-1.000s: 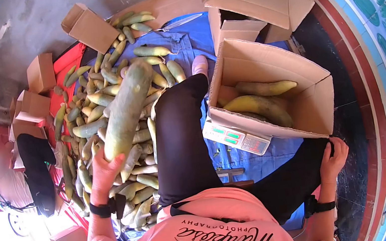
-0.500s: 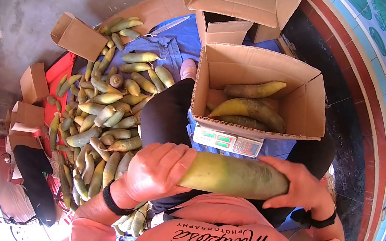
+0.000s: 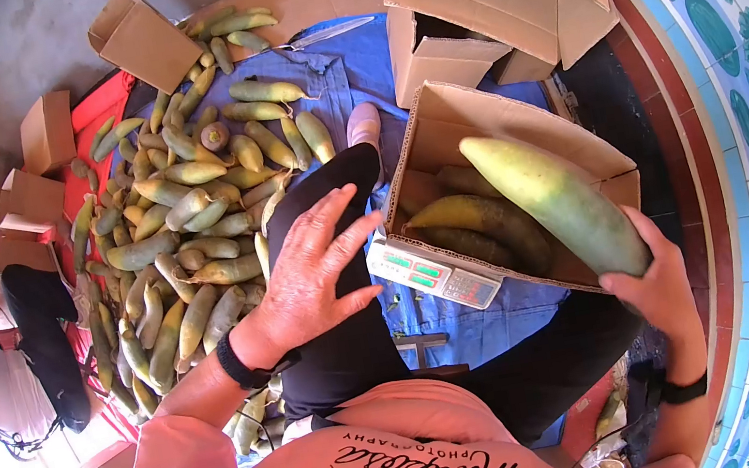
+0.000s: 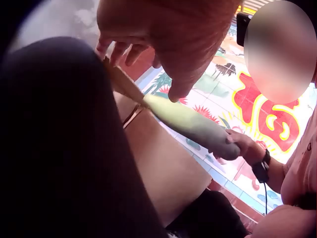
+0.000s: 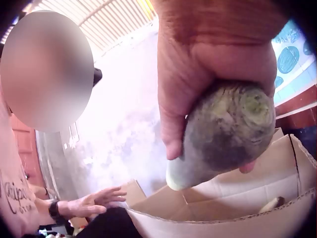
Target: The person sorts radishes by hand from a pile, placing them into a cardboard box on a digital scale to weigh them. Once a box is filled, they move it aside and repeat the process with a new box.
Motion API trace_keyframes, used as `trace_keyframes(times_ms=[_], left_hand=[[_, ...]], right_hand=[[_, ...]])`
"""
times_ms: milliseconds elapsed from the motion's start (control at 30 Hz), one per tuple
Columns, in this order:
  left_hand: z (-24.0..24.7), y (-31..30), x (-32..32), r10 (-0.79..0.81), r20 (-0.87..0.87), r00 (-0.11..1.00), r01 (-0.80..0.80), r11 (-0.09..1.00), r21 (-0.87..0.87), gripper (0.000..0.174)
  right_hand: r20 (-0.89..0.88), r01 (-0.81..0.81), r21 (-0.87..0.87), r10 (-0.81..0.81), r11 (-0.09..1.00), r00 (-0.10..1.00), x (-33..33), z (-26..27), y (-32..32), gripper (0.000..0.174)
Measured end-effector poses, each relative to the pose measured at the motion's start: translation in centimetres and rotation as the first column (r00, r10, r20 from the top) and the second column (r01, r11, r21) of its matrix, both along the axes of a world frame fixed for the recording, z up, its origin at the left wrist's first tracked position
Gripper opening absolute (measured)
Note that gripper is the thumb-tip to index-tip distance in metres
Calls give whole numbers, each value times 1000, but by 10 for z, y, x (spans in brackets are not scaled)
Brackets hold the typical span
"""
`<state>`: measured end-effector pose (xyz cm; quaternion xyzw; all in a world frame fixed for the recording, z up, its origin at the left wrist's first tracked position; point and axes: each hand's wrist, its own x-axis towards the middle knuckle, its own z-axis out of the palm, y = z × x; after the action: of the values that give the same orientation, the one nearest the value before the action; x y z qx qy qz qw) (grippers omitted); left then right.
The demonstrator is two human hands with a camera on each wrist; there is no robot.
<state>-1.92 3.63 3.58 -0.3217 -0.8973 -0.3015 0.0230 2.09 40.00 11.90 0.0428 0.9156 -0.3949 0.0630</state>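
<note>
Radish (image 3: 551,201), one: blunt end gripped by right hand (image 3: 663,288), nearer; long axis slants above box (image 3: 436,126), near-right corner toward far-left. Left hand (image 3: 303,275): empty, fingers spread, beyond left edge.

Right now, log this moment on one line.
right fingers: grip vegetable over open box | left fingers: spread, empty | box: more vegetables inside | scale: lit up

Pale-tipped green radish (image 3: 553,201) slanted in right hand (image 3: 654,283).

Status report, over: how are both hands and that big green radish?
Right hand grips the radish over the open box. Left hand empty, spread open. Other radishes lie inside, underneath.
</note>
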Motion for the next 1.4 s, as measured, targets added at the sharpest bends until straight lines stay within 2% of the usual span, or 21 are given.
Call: trace_keyframes(times_ms=[33, 67, 100, 167, 300, 333, 400, 433, 500, 533, 600, 633, 833, 967, 1033, 1100, 1133, 1200, 1300, 1367, 1400], left_hand=[[-5, 1, -1, -26, -17, 1000, 25, 999, -34, 82], [-6, 3, -1, -27, -22, 999, 24, 994, -103, 82], [-7, 5, -1, -28, -29, 999, 22, 985, -173, 82], [-9, 6, -2, -40, -24, 999, 34, 978, -206, 82], [-14, 7, -4, -62, -5, 998, 58, 963, -264, 82], [-14, 6, -4, -61, -3, 998, 58, 965, -256, 80], [-14, 6, -4, -66, 8, 998, 66, 965, -255, 80], [-14, 5, -5, -72, 11, 997, 72, 965, -253, 79], [-15, 5, -5, -61, 7, 998, 61, 967, -247, 78], [-16, 5, -5, -55, 2, 998, 54, 969, -243, 78], [-16, 6, -4, -60, -16, 998, 54, 970, -238, 77], [-16, 7, -4, -66, -34, 997, 57, 970, -237, 77], [-19, 4, -2, -61, -79, 995, 42, 975, -219, 74], [-26, -8, 3, -14, -154, 988, 12, 1000, -14, 68], [-26, -20, 4, 129, -167, 977, -100, 979, 175, 62], [-29, -44, 9, 355, -132, 926, -328, 926, 186, 57], [-36, -57, 12, 476, -106, 873, -447, 868, 218, 54], [-61, -88, 20, 672, -9, 741, -653, 723, 226, 49], [-120, -145, 45, 803, 220, 554, -832, 543, 116, 40], [-157, -169, 65, 817, 222, 532, -845, 531, 72, 36], [-175, -177, 76, 823, 337, 457, -876, 482, 8, 36]], right_hand=[[49, -9, 105, 4, 994, 999, -9, -7, 3, 71], [-29, -105, 202, 113, 974, 993, -17, -25, 14, 69], [-27, -113, 209, 121, 971, 992, -26, -33, 12, 69], [194, -158, 285, 104, 945, 975, -46, -45, 9, 71], [360, -255, 311, 135, 916, 923, -80, -74, -3, 71], [365, -258, 309, 137, 915, 921, -86, -88, -1, 71], [149, -358, 202, 333, 912, 931, -94, -117, 9, 66], [152, -362, 202, 336, 910, 930, -96, -125, 16, 66], [219, -454, 480, 399, 751, 890, -100, -130, 23, 60], [221, -457, 481, 401, 748, 889, -100, -127, 23, 60], [324, -355, 277, 261, 893, 909, -99, -113, 22, 51], [325, -358, 279, 263, 891, 908, -97, -105, 19, 51], [97, -350, 201, 337, 915, 937, -51, -64, -2, 36], [-207, -86, 317, 158, 944, 966, -8, -40, -9, 23], [-409, 25, 333, 121, 943, 904, 15, -46, 15, 21], [-475, 265, 196, -145, 944, 868, 42, -62, 43, 19], [-470, 254, 193, -138, 948, 872, 55, -70, 59, 19], [-459, 441, 269, -288, 856, 840, 80, -87, 87, 19], [-452, 457, 406, -260, 791, 853, 105, -121, 107, 17], [-412, 445, 447, -263, 776, 872, 110, -137, 105, 18], [-426, 425, 510, -211, 748, 880, 110, -141, 101, 20]])
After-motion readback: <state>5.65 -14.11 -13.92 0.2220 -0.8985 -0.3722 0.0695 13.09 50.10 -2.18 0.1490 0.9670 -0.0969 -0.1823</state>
